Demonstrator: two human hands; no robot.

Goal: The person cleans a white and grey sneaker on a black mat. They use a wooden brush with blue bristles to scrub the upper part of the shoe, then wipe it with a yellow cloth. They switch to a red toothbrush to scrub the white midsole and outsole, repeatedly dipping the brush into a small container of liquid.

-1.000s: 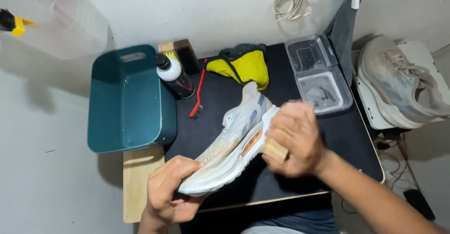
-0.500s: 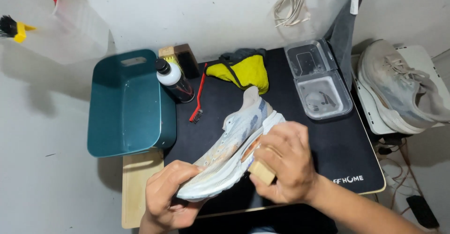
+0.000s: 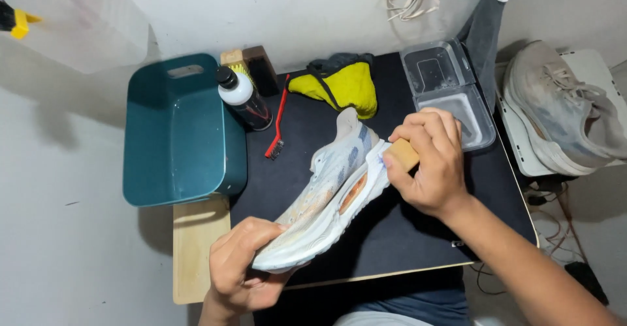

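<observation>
White sneaker (image 3: pixel 330 192) between hands, left hand (image 3: pixel 238 267) gripping toe, right hand (image 3: pixel 428 163) clutching – seemingly – brush block (image 3: pixel 403 153)

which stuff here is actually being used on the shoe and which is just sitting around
In use:
left hand holding the white shoe by its toe end
right hand pressing a tan block to the shoe's sole edge

Lying about:
teal tub
bottle
red brush
yellow cloth
clear containers
second shoe

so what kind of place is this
Probably a home shoe-cleaning corner: a white running shoe held over a black desk mat, a black-capped cleaner bottle, and a teal plastic basin.
</observation>
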